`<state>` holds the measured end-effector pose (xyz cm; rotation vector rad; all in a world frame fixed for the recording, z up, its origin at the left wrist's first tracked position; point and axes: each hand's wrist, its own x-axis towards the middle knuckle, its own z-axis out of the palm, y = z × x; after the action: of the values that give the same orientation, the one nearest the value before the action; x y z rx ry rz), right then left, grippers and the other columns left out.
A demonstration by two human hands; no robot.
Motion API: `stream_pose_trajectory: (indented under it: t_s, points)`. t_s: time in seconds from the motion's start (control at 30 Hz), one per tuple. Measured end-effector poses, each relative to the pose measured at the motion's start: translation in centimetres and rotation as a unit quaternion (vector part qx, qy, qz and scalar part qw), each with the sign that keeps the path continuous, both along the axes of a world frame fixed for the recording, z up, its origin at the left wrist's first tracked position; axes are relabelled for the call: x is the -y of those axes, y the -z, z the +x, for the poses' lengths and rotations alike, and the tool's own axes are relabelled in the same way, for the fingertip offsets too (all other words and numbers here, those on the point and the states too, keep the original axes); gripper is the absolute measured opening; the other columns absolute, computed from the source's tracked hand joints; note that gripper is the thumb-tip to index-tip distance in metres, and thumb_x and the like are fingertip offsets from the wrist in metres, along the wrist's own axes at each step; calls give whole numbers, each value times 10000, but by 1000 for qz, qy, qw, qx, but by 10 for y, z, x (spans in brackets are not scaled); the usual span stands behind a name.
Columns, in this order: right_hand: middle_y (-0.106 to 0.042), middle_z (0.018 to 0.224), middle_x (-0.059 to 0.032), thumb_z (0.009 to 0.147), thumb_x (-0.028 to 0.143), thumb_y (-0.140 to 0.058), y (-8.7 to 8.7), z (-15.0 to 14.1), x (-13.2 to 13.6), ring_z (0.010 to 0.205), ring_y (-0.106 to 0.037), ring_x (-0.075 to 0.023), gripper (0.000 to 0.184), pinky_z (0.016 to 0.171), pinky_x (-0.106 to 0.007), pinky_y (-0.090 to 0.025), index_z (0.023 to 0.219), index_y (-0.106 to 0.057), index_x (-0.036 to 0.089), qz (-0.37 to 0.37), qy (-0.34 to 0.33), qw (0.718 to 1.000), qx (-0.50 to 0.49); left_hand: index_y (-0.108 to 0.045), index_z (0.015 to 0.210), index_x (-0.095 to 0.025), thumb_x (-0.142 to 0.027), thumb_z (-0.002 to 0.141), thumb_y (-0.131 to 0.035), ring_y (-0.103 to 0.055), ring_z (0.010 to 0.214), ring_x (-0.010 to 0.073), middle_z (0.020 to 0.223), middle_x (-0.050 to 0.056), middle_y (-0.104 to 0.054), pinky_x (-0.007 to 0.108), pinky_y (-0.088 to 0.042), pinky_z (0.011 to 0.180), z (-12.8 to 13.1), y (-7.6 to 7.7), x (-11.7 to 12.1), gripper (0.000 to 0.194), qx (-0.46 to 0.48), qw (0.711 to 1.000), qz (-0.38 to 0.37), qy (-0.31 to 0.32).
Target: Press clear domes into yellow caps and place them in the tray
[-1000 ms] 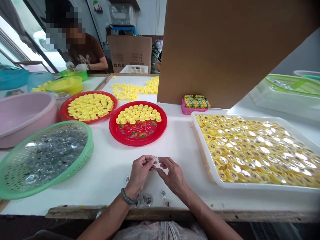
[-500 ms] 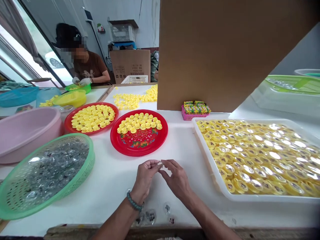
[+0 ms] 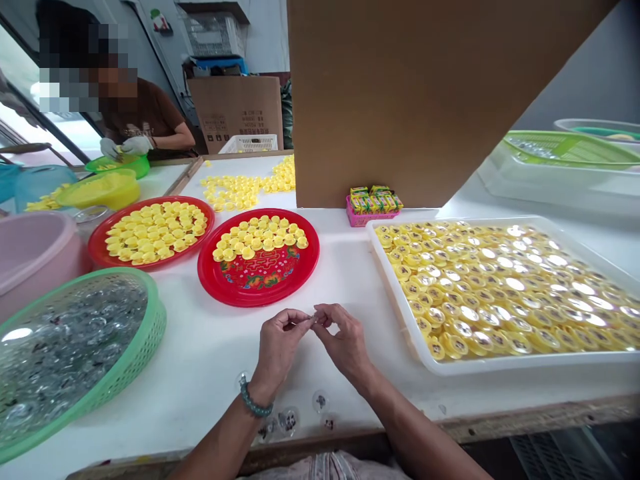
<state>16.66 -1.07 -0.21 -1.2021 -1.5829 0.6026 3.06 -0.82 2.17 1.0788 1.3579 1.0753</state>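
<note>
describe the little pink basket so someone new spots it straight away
Find the big brown cardboard panel standing on the white table. At its foot, by the far left corner of the wide white tray, sits a small pink basket. Unlike the large pink basin at far left, it holds yellow-and-green packets.

Thumb of the right hand now closer to the small piece in the left hand, view further rightward
</note>
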Motion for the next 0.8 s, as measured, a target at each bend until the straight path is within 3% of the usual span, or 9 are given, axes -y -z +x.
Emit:
stream_pose_trajectory:
  t_s: [0.2, 0.4, 0.53, 0.63, 0.8]
  points:
    - [-621, 656, 16, 756, 228, -655, -10, 1, 4, 571, -536, -107, 52, 564, -234, -471, 768, -625, 187, -64, 0, 995, -79, -655, 760, -168, -290, 648, -731, -629, 786, 165, 778, 25, -694, 290, -481, 773, 2, -7, 4, 182, 82, 996, -5, -24]
    - [-642, 694, -9, 827, 260, -585, -17, 3, 8, 610, -553, -114, 125, 598, -243, -474, 753, -659, 191, -36, -35, 996, -73, -645, 774, -179, -248, 628, -743, -625, 806, 146, 793, 8, -691, 296, -472, 823, 4, -10, 6, 188, 134, 990, -10, -48]
    - [-642, 794, -32, 826, 264, -582, -20, 7, 8, 674, -570, -128, 120, 650, -263, -494, 892, -647, 188, -42, -58, 993, -93, -652, 790, -195, -273, 683, -704, -619, 808, 153, 817, 10, -685, 283, -478, 794, 2, -9, 7, 143, 42, 998, 47, -31]
    - [-647, 895, -42, 844, 280, -560, -21, 10, 9, 762, -590, -137, 231, 723, -279, -502, 1055, -607, 199, -75, -93, 984, -131, -662, 797, -211, -298, 713, -680, -617, 798, 165, 824, 15, -689, 281, -476, 779, -1, -11, 9, 122, -69, 993, 92, -21]
    - [-655, 917, -52, 856, 340, -553, -19, 13, 9, 841, -600, -160, 215, 747, -289, -498, 989, -635, 192, -149, -114, 964, -190, -673, 784, -232, -310, 717, -673, -612, 750, 168, 801, 10, -693, 278, -477, 754, -1, -17, 11, 103, -156, 979, 127, -17]
